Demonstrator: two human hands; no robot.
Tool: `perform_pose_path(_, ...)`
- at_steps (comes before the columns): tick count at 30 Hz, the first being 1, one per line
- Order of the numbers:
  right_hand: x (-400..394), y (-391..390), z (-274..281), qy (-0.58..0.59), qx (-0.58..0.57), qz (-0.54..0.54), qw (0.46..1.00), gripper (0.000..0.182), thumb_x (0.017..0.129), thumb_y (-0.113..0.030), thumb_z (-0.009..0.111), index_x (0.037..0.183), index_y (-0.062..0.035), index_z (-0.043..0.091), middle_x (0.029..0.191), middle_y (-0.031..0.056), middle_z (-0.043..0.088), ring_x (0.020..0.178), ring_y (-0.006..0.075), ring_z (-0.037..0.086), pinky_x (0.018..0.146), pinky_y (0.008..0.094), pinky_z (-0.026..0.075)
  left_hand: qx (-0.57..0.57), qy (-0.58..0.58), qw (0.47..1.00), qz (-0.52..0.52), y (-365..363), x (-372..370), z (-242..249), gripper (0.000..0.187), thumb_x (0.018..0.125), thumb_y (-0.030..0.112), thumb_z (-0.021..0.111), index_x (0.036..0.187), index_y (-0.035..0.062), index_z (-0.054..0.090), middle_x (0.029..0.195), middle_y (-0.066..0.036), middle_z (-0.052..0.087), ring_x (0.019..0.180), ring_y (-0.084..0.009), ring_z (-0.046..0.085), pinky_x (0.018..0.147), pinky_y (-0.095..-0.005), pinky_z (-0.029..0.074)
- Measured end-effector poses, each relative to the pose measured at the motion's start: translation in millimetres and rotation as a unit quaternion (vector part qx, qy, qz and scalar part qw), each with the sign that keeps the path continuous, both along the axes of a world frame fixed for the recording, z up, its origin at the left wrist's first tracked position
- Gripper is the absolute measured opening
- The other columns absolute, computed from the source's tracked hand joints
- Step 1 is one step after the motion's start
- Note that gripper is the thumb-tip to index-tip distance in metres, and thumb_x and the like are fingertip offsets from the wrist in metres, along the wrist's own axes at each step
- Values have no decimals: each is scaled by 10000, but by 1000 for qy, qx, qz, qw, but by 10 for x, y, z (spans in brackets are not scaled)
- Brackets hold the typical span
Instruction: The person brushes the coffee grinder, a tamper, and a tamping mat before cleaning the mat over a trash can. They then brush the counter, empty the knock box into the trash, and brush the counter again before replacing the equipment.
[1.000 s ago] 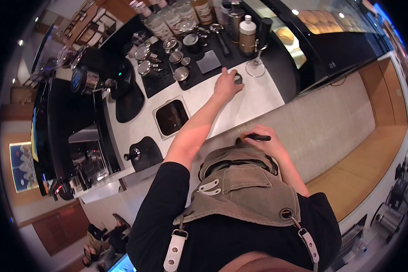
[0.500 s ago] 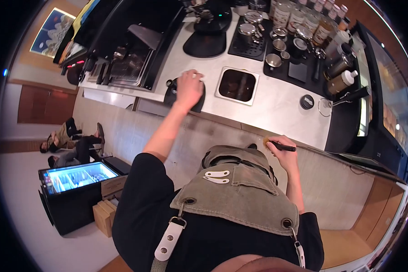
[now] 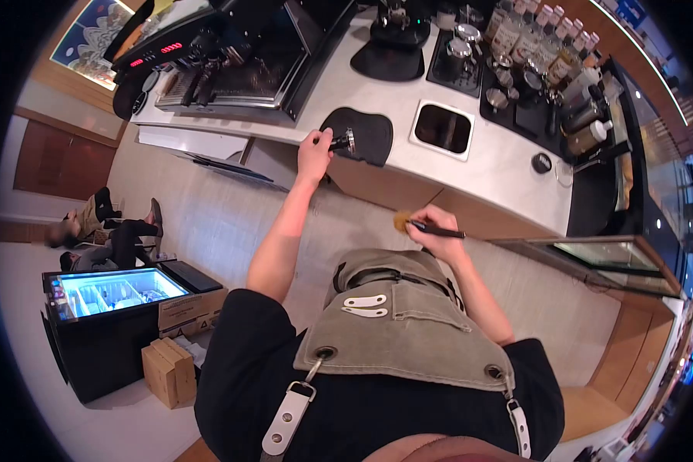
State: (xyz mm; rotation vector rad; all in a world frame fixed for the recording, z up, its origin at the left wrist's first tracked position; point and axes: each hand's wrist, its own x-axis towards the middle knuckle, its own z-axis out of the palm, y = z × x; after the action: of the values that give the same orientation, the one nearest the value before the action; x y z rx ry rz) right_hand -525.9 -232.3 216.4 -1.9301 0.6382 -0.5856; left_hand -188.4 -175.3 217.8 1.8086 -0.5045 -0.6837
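Note:
My left hand (image 3: pixel 314 158) is closed round the dark handle of a portafilter (image 3: pixel 346 142), whose metal head points right over a black mat (image 3: pixel 369 132) at the counter's front edge. In front of the counter, below its edge, my right hand (image 3: pixel 437 232) holds a brush (image 3: pixel 443 230) with a black handle. The brush's yellowish bristles (image 3: pixel 402 222) point left. Right of the mat, a square bin (image 3: pixel 442 129) is set into the white counter (image 3: pixel 408 159).
An espresso machine (image 3: pixel 239 81) stands at the back left, a grinder (image 3: pixel 397 29) at the back. Bottles (image 3: pixel 527 38) and metal cups line the back right. A lit freezer (image 3: pixel 123 296) and boxes (image 3: pixel 169 372) are at the lower left. Two people (image 3: pixel 115 245) sit beyond.
My left hand now grips the portafilter by its handle, lifted off the mat's left side. My right hand has moved left with the brush. The view has turned, bringing more of the espresso machine in.

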Motion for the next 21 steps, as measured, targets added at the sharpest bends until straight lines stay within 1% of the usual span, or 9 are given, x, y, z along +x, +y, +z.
perform_pose_path(3, 337, 98, 465, -35, -75, 36, 996, 171, 812, -163, 821, 900, -40, 740, 777, 59, 674, 690, 136, 626, 618, 293, 497, -123, 242, 962, -5, 583, -355, 94, 283, 1038, 323, 587, 894, 80, 586, 635, -13, 539, 436, -73, 418, 387, -251, 267)
perform_pose_path(7, 660, 333, 1422, -169, -48, 44, 983, 177, 795, -154, 824, 876, -23, 738, 788, 51, 694, 660, 117, 613, 614, 281, 499, -158, 318, 935, 19, 1050, -657, 202, 249, 1041, 308, 565, 933, 85, 591, 673, -8, 526, 427, -67, 361, 383, -229, 249)
perform_pose_path(9, 838, 381, 1430, -148, 78, 98, 981, 185, 801, -156, 810, 877, -6, 734, 788, 62, 704, 667, 118, 626, 647, 267, 511, -157, 359, 920, 25, 1173, -706, 298, 240, 1044, 280, 548, 914, 82, 584, 694, -14, 534, 422, -67, 341, 383, -237, 243)
perform_pose_path(11, 1201, 252, 867, -42, -102, 67, 992, 186, 817, -162, 790, 890, -2, 731, 791, 78, 703, 669, 125, 626, 654, 278, 513, -173, 411, 895, 23, 1310, -726, 357, 240, 1046, 261, 541, 871, 96, 556, 680, -16, 525, 414, -71, 336, 381, -251, 234)
perform_pose_path(13, 1305, 89, 655, 71, 18, 23, 997, 217, 823, -191, 782, 911, 1, 730, 809, 97, 709, 696, 131, 642, 664, 289, 515, -177, 384, 906, 0, 1440, -692, 309, 228, 1043, 257, 543, 888, 91, 565, 681, -18, 525, 414, -70, 330, 387, -252, 235)
perform_pose_path(14, 1324, 96, 726, 69, 16, 13, 997, 197, 848, -175, 777, 915, 6, 737, 774, 32, 707, 703, 61, 611, 662, 236, 487, -183, 379, 907, 0, 1474, -693, 327, 226, 1042, 256, 545, 894, 88, 569, 682, -18, 525, 414, -69, 328, 389, -251, 234)
perform_pose_path(17, 1363, 331, 1211, -43, 17, 60, 997, 197, 840, -165, 771, 937, 4, 745, 772, 23, 706, 699, 55, 607, 669, 230, 487, -177, 366, 913, 9, 1617, -723, 308, 216, 1043, 248, 547, 904, 86, 580, 676, -16, 519, 412, -63, 327, 391, -246, 232)
perform_pose_path(18, 1387, 443, 1357, -71, 112, 99, 986, 209, 817, -180, 778, 927, -4, 751, 788, 16, 718, 693, 71, 603, 669, 242, 493, -176, 358, 917, 8, 1620, -708, 318, 213, 1043, 244, 546, 906, 86, 584, 672, -14, 516, 411, -60, 327, 391, -244, 231)
perform_pose_path(21, 1535, 404, 1205, 30, 15, 179, 983, 217, 797, -197, 784, 904, -11, 754, 790, 16, 731, 687, 102, 613, 663, 263, 501, -193, 320, 927, -26, 1696, -683, 321, 202, 1047, 235, 544, 919, 90, 598, 670, -10, 514, 412, -55, 338, 393, -239, 234)
